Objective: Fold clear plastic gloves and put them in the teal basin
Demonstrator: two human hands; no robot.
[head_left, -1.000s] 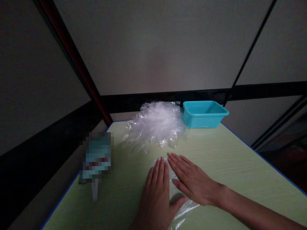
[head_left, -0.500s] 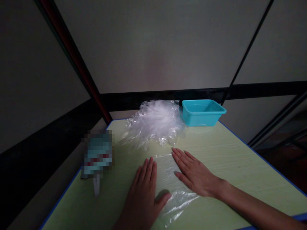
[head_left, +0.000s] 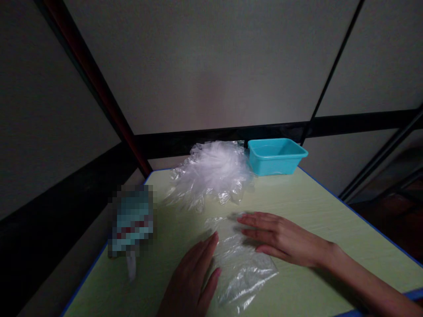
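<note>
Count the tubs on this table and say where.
1. The turquoise tub stands at the far edge of the table, just right of the heap of clear plastic. No other tub shows, though the heap may hide something behind it.

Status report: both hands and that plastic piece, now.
Left hand open, flat beside the clear plastic piece. Right hand open, fingers over its far end. Plastic pile and teal tub beyond, well apart.
</note>
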